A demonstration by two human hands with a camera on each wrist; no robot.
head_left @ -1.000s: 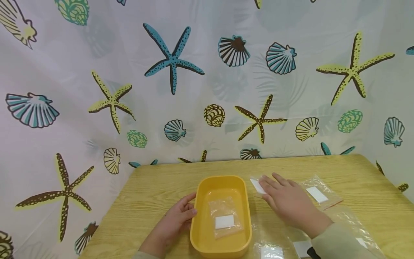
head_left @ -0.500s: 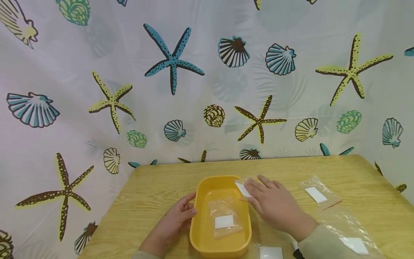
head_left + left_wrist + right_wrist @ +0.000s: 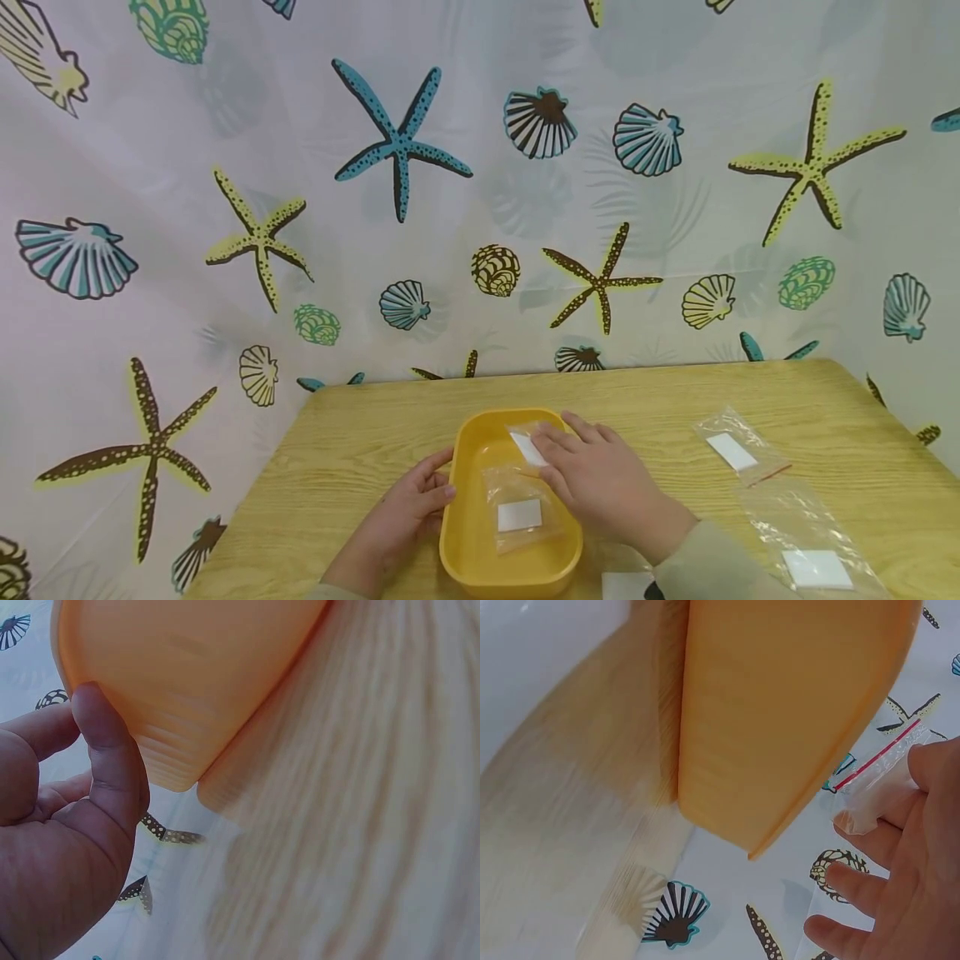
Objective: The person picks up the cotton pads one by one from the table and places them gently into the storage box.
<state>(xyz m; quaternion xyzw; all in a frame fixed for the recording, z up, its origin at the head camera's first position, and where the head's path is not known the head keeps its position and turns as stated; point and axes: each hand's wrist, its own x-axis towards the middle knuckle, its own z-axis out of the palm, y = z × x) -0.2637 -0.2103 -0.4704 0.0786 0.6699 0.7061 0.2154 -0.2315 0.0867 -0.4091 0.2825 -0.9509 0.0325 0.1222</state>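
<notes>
A yellow plastic tub (image 3: 512,583) stands on the table with a clear zip bag (image 3: 519,514) holding a white card inside it. My left hand (image 3: 401,512) grips the tub's left side, its thumb (image 3: 94,712) against the rim in the left wrist view. Over the tub's far right part, my right hand (image 3: 607,483) pinches a second small zip bag (image 3: 528,447), which also carries a white piece. In the right wrist view this bag (image 3: 881,776) shows a red seal line between thumb and index finger, above the rim; the other fingers stretch out apart.
Right of the tub lie a small zip bag (image 3: 731,451) and a larger clear bag (image 3: 817,568), each with a white piece. Another white-carded bag (image 3: 626,585) lies near the front, partly under the right forearm. A shell-patterned curtain (image 3: 450,208) hangs behind the wooden table (image 3: 360,417).
My right hand has moved left with its zip bag, from the table beside the tub to over the tub. My left hand has kept its place on the tub.
</notes>
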